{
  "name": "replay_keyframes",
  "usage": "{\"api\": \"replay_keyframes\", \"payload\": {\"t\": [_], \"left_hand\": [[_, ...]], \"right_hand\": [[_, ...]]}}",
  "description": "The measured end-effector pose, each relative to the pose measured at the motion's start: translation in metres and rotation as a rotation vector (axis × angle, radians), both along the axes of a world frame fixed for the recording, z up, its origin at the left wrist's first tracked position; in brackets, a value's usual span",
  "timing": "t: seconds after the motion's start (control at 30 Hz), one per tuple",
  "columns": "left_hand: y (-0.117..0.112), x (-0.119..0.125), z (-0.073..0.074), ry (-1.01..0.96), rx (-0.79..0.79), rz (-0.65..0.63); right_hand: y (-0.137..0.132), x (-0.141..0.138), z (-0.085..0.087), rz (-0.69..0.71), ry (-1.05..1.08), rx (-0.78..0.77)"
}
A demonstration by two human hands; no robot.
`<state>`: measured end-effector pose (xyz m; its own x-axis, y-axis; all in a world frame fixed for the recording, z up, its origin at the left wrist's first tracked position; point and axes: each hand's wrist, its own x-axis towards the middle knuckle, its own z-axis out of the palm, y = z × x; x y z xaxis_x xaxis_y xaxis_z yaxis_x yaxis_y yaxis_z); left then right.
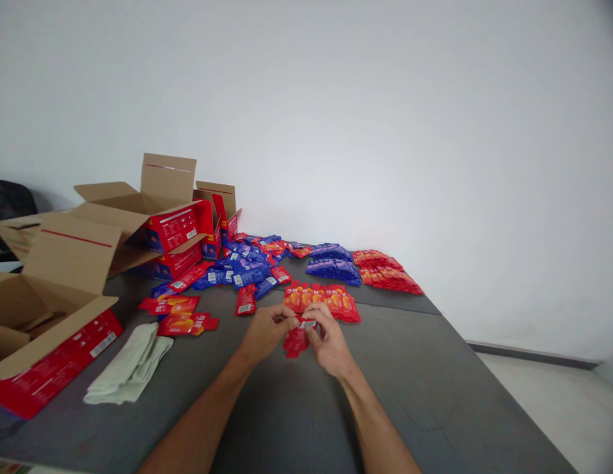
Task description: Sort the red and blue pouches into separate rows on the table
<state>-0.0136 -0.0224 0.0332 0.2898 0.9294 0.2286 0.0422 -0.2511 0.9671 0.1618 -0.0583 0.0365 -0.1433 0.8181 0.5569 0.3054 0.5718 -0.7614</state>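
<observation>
Between my two hands is a red pouch [297, 341], its white barcode label facing up and its narrow end pointing towards me. My left hand [269, 330] pinches its left edge with thumb and fingertips. On the other edge, my right hand [328, 339] closes its thumb and fingers. Just beyond my fingers lies an overlapping row of red pouches [343, 304] with orange fruit pictures. A loose heap of blue and red pouches [249, 266] spreads to the left of that row.
Stacked blue pouches [333, 271] and stacked red pouches [388, 273] stand at the back right. Open cardboard boxes [56, 368] line the left side. A folded pale cloth [131, 365] lies near the front box. The grey table [434, 382] meets a white wall behind.
</observation>
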Motion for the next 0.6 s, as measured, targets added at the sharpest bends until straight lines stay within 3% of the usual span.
{"api": "replay_keyframes", "payload": {"t": [0.27,0.47,0.6], "left_hand": [[-0.002,-0.005,0.004,0.068,0.005,0.018],[-0.005,0.000,0.005,0.130,0.079,0.150],[-0.005,0.004,0.004,0.118,0.065,0.142]], "right_hand": [[0.001,-0.009,-0.001,-0.035,-0.049,0.021],[0.002,-0.012,0.003,-0.170,-0.196,0.077],[0.000,-0.008,0.003,-0.229,-0.256,0.038]]}}
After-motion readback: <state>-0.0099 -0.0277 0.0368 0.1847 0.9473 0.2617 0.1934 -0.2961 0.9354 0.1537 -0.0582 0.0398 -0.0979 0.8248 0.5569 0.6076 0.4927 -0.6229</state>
